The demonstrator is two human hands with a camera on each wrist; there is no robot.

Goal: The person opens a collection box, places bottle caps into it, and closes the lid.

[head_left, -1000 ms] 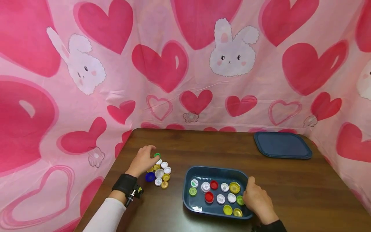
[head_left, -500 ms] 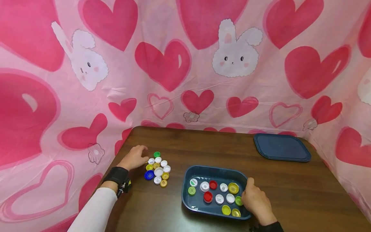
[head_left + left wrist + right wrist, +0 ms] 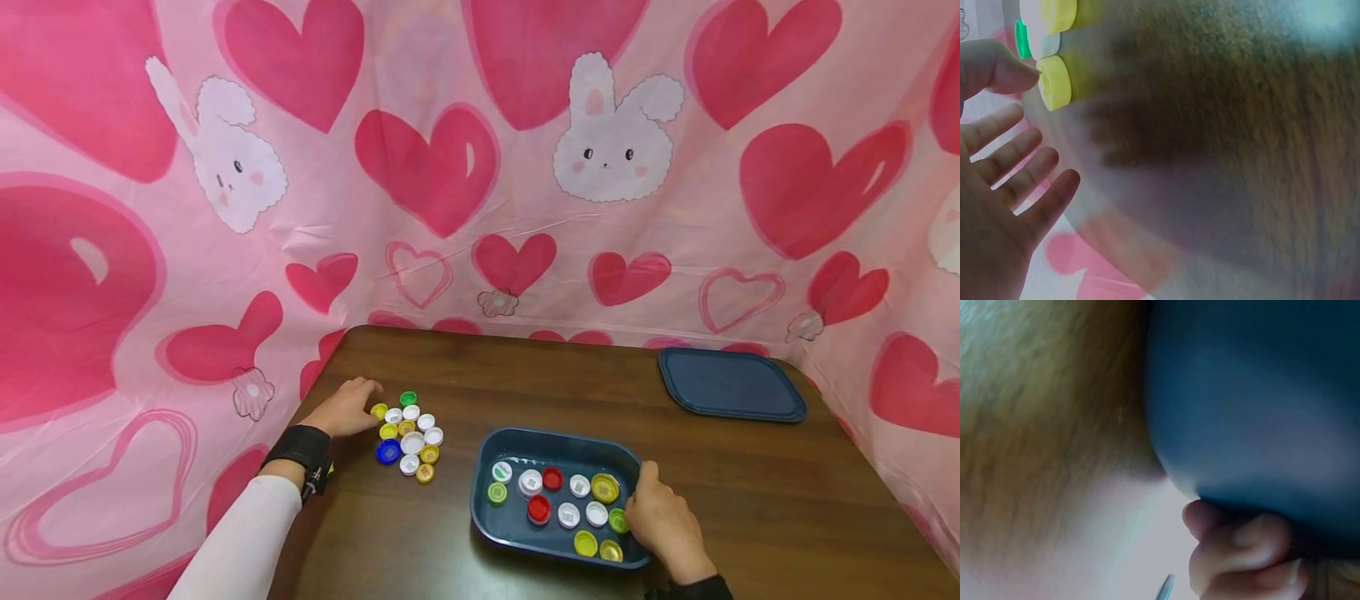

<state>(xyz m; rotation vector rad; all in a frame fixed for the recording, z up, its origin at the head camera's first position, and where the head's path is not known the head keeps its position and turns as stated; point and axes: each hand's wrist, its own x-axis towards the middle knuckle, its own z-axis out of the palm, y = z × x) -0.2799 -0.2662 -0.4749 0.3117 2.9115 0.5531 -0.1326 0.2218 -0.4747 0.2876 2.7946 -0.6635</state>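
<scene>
Pink cloth (image 3: 450,250) with red hearts and white rabbits hangs behind and at both sides of a dark wooden bench (image 3: 750,500). On the bench, near its left edge, lies a small heap of bottle caps (image 3: 408,435) in white, yellow, green and blue colours. The left hand (image 3: 345,408) rests just at the left side of this heap. In the left wrist view its fingers (image 3: 1016,156) are straight and spread, and the thumb tip touches a yellow cap (image 3: 1055,82) at the edge of the heap; the hand does not grip anything.

Near the front edge of the bench, a little right of the middle, stands a dark blue tray (image 3: 487,517). Inside it lie more caps (image 3: 570,500): red, white, green and yellow ones, spread flat on the bottom. The right hand (image 3: 663,525) holds the right side of the tray. In the head view the thumb lies over the rim, and in the right wrist view the fingers (image 3: 1241,550) are curled against the outer wall of the tray (image 3: 1260,406), so this hand grips the tray.

At the far right corner of the bench lies a flat dark blue lid (image 3: 731,383), well apart from the tray and from both hands.
</scene>
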